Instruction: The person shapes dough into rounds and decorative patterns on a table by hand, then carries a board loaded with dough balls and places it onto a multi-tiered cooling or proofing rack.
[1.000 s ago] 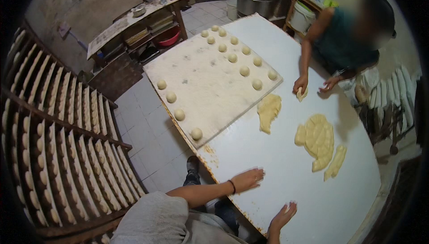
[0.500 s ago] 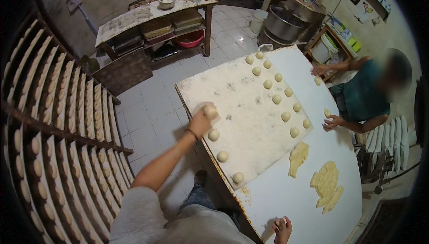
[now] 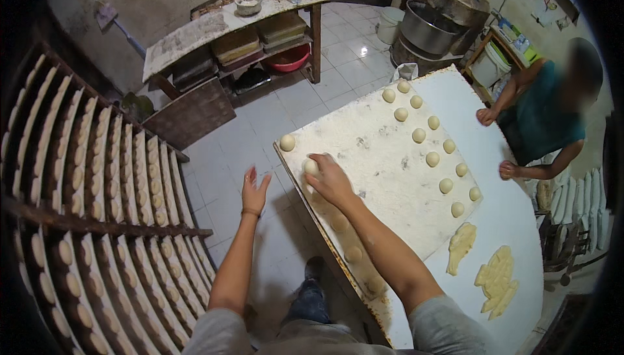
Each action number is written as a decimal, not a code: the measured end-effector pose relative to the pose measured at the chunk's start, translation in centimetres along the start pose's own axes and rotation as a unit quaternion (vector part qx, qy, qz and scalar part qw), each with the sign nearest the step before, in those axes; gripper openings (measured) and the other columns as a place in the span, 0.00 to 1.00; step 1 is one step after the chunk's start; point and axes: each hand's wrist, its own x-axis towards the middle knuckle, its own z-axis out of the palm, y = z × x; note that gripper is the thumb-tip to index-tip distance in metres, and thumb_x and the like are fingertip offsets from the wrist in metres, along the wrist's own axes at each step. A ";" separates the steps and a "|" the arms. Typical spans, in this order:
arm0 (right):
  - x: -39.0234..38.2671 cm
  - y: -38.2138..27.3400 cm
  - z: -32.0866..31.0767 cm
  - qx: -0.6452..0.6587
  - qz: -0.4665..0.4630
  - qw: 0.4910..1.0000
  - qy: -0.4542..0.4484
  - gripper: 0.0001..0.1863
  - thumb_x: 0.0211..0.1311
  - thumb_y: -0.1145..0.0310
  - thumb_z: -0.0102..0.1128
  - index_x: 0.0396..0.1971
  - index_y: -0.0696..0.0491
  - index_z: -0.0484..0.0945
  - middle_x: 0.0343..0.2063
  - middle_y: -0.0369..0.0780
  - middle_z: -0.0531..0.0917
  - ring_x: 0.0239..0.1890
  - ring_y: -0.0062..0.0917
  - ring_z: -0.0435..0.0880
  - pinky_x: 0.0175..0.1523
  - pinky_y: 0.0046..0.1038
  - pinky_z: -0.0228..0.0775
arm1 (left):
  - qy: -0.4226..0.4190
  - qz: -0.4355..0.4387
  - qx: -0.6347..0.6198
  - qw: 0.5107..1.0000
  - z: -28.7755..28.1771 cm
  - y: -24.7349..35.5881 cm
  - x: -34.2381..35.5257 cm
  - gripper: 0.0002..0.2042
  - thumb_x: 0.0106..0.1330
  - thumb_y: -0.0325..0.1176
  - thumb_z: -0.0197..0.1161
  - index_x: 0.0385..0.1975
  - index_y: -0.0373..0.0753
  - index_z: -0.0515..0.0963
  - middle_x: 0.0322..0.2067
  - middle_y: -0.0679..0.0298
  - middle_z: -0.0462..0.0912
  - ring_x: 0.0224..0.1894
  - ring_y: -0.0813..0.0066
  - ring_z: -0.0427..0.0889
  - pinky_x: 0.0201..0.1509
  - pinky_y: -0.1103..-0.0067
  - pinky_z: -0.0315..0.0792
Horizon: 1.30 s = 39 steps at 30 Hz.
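Observation:
My right hand (image 3: pixel 329 181) reaches across the floured board (image 3: pixel 370 179), its fingers curled round a pale dough ball (image 3: pixel 311 167) near the board's left edge. Above it, at the far left corner, sits another dough ball (image 3: pixel 287 142). More balls, such as one (image 3: pixel 353 254) nearer me, lie in my right forearm's shadow along the same edge. My left hand (image 3: pixel 256 190) hangs off the table's left side, fingers spread and palm bare. Toward the right of the board stand several dough balls (image 3: pixel 419 135) in loose rows.
Flattened dough pieces (image 3: pixel 497 282) and a dough strip (image 3: pixel 461 249) lie on the white table (image 3: pixel 448 316). Across it a co-worker has both hands (image 3: pixel 509 170) on the tabletop. Racks of dough-laden trays (image 3: pixel 130 160) stand left. A mixer (image 3: pixel 429 26) and a side table (image 3: pixel 188 39) stand behind.
My left hand has left the board and opened over the floor. My right hand has come from the near table edge to a dough ball. A ball now sits at the far left corner.

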 end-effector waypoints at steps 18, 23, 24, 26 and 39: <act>-76.6 20.1 -25.0 -0.241 0.558 0.599 0.521 0.23 0.65 0.61 0.67 0.54 0.61 0.80 0.48 0.47 0.81 0.50 0.36 0.81 0.59 0.36 0.76 | -0.403 -0.454 0.226 0.762 -1.5 -22.9 -43.9 0.23 0.75 0.43 0.63 0.63 0.37 0.78 0.52 0.59 0.87 0.51 0.65 0.86 0.49 0.69 0.80; -86.0 26.0 -37.0 -0.231 0.570 0.563 0.553 0.29 0.68 0.46 0.66 0.49 0.61 0.86 0.44 0.51 0.87 0.55 0.45 0.82 0.65 0.45 0.72 | -0.492 -0.308 0.209 0.787 1.8 -12.1 -49.0 0.20 0.76 0.41 0.62 0.62 0.38 0.79 0.52 0.59 0.88 0.52 0.66 0.87 0.52 0.71 0.79; -83.4 26.5 -41.1 -0.210 0.623 0.560 0.505 0.32 0.68 0.46 0.66 0.53 0.62 0.83 0.47 0.52 0.86 0.56 0.46 0.82 0.66 0.45 0.71 | -0.520 -0.274 0.192 0.786 3.1 -11.5 -49.7 0.19 0.77 0.41 0.63 0.60 0.37 0.80 0.52 0.59 0.88 0.52 0.67 0.86 0.54 0.71 0.79; -77.3 25.9 -43.5 -0.191 0.656 0.568 0.458 0.35 0.68 0.47 0.65 0.61 0.64 0.76 0.53 0.54 0.83 0.59 0.48 0.81 0.68 0.45 0.70 | -0.530 -0.273 0.197 0.778 4.7 -10.4 -51.8 0.18 0.78 0.42 0.63 0.58 0.36 0.82 0.52 0.59 0.88 0.53 0.69 0.86 0.59 0.70 0.78; -80.7 16.3 -33.6 0.101 0.372 0.751 0.536 0.12 0.77 0.70 0.62 0.54 0.57 0.81 0.37 0.36 0.87 0.44 0.18 0.83 0.54 0.27 0.76 | -0.600 -0.333 -0.158 0.711 37.8 8.8 -71.5 0.17 0.81 0.45 0.58 0.61 0.45 0.73 0.54 0.61 0.81 0.52 0.67 0.84 0.52 0.69 0.82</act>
